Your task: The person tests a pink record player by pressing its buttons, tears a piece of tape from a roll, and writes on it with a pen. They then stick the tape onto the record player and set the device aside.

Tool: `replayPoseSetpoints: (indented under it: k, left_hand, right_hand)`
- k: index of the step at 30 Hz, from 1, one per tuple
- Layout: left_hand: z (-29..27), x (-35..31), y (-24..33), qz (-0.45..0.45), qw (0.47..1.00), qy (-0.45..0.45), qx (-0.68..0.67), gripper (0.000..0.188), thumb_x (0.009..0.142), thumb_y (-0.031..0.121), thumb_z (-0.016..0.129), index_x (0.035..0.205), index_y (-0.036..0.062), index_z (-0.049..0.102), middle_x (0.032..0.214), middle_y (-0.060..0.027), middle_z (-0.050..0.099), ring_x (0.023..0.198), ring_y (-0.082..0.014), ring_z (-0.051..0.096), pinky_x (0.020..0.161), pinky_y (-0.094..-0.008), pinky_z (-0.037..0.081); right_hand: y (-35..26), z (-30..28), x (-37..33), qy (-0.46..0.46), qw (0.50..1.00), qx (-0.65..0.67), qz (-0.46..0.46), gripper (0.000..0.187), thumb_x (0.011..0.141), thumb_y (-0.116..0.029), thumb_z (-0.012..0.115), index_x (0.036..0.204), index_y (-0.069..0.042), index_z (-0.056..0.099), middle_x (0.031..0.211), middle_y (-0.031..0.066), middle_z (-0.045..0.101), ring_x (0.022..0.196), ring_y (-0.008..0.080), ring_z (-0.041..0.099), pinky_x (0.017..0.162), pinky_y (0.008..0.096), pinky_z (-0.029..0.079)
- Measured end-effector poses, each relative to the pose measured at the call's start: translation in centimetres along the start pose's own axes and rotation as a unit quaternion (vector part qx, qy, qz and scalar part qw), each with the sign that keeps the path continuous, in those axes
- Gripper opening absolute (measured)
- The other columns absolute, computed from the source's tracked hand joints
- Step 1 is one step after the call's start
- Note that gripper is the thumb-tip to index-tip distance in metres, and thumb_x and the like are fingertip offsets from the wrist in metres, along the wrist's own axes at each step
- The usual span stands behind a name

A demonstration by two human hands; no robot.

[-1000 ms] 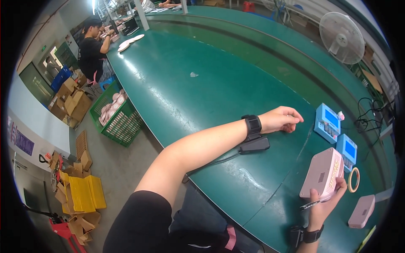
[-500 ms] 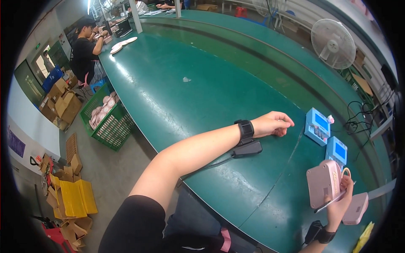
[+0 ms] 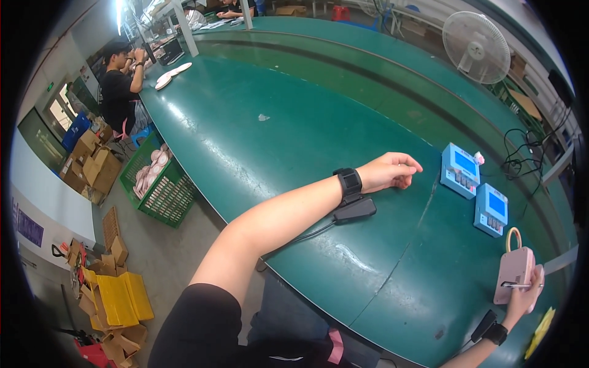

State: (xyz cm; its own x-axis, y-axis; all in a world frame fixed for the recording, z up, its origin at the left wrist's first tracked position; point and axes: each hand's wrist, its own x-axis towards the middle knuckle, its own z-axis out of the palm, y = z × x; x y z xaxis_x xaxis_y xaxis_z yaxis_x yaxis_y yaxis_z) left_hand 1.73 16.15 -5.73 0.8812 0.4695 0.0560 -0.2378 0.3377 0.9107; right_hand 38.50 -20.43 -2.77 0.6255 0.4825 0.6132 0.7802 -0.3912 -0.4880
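My left hand [image 3: 392,172] rests on the green table, fingers loosely curled and nothing in them. A black band and a small black box sit at its wrist. At the far right, my right hand [image 3: 523,300] is closed around a pink plastic case [image 3: 513,275] with rounded corners and a tan loop on top. A slim pen-shaped tool, silvery with a dark end [image 3: 514,284], lies across the same hand. Another pink shape [image 3: 537,287] shows behind the case, partly hidden by it and the fingers. Two blue boxes with screens, one farther [image 3: 460,170] and one nearer [image 3: 491,210], stand between my hands.
A green basket [image 3: 175,199] of pink round parts stands on the floor left of the table [image 3: 294,153]. Beyond it are cardboard boxes [image 3: 98,162] and a seated person [image 3: 119,89]. A fan [image 3: 476,48] and black cables [image 3: 521,159] are at right; yellow material [image 3: 540,334] lies near the right edge.
My right hand has moved right with the pink case and the pen-shaped tool, away from the nearer blue box to where the second pink case lay. My left hand stays nearly in place.
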Motion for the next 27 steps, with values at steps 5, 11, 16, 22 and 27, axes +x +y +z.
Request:
replayPoseSetpoints:
  k: [5, 11, 16, 22, 27]
  left_hand:
    - [0.0, -0.1, 0.1, -0.003, 1.000, 0.008, 0.003, 0.017, 0.093, 0.015, 0.052, 0.105, 0.0040, 0.057, 0.076, -0.0015, 0.058, 0.071, -0.0092, 0.056, 0.068, -0.0244, 0.046]
    - [0.0, 0.0, 0.0, 0.002, 1.000, 0.004, 0.000, 0.017, 0.093, 0.015, 0.053, 0.105, 0.0040, 0.057, 0.077, -0.0014, 0.058, 0.072, -0.0090, 0.056, 0.068, -0.0243, 0.047]
    - [-0.1, 0.1, -0.2, 0.002, 1.000, 0.006, 0.001, 0.017, 0.093, 0.015, 0.053, 0.104, 0.0039, 0.057, 0.077, -0.0017, 0.058, 0.072, -0.0089, 0.056, 0.068, -0.0239, 0.047]
    - [-0.2, 0.2, -0.4, -0.001, 1.000, 0.001, 0.003, 0.018, 0.093, 0.016, 0.052, 0.107, 0.0041, 0.057, 0.078, -0.0012, 0.056, 0.072, -0.0091, 0.054, 0.069, -0.0250, 0.045]
    - [-0.2, 0.0, -0.2, 0.006, 1.000, 0.002, -0.002, 0.018, 0.093, 0.016, 0.052, 0.106, 0.0040, 0.057, 0.077, -0.0016, 0.057, 0.072, -0.0093, 0.054, 0.068, -0.0251, 0.045]
  right_hand:
    - [2.2, -1.1, 0.3, 0.018, 0.999, -0.048, 0.013, 0.056, 0.075, -0.001, 0.059, 0.128, -0.002, 0.044, 0.119, 0.0112, 0.052, 0.109, 0.0215, 0.052, 0.096, 0.0310, 0.038]
    - [4.5, -1.7, 0.3, 0.037, 0.998, 0.007, 0.052, 0.051, 0.076, -0.003, 0.062, 0.125, -0.003, 0.047, 0.120, 0.0117, 0.054, 0.107, 0.0224, 0.053, 0.095, 0.0310, 0.040]
    - [6.5, -2.0, 0.4, 0.051, 0.997, -0.055, 0.034, 0.051, 0.076, -0.004, 0.059, 0.126, -0.003, 0.046, 0.123, 0.0122, 0.053, 0.109, 0.0231, 0.052, 0.097, 0.0328, 0.039]
    - [5.4, -2.0, 0.3, 0.079, 0.994, -0.062, 0.032, 0.051, 0.078, -0.019, 0.070, 0.121, -0.003, 0.050, 0.122, 0.0135, 0.054, 0.106, 0.0246, 0.054, 0.094, 0.0330, 0.040]
    - [5.9, -2.5, 0.6, 0.117, 0.954, -0.231, 0.151, 0.062, 0.073, -0.034, 0.075, 0.120, -0.001, 0.050, 0.121, 0.0144, 0.054, 0.104, 0.0242, 0.054, 0.092, 0.0329, 0.041]
